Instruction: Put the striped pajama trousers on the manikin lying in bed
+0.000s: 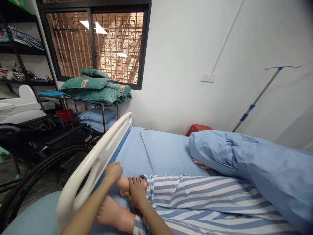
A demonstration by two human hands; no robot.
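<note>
Near foot [111, 213] of a care manikin [200, 162] is lying bare on the blue bed sheet [161, 150], toes pointing left, free of both hands. Right grip [137, 192] is clamping the far foot [123, 186] at the ankle; left grip [113, 171] is closing over its toes, nearer the white bed rail [95, 163]. Manikin's long axis is running right from the feet, under striped pyjamas [207, 199] and a folded blue blanket [244, 163].
</note>
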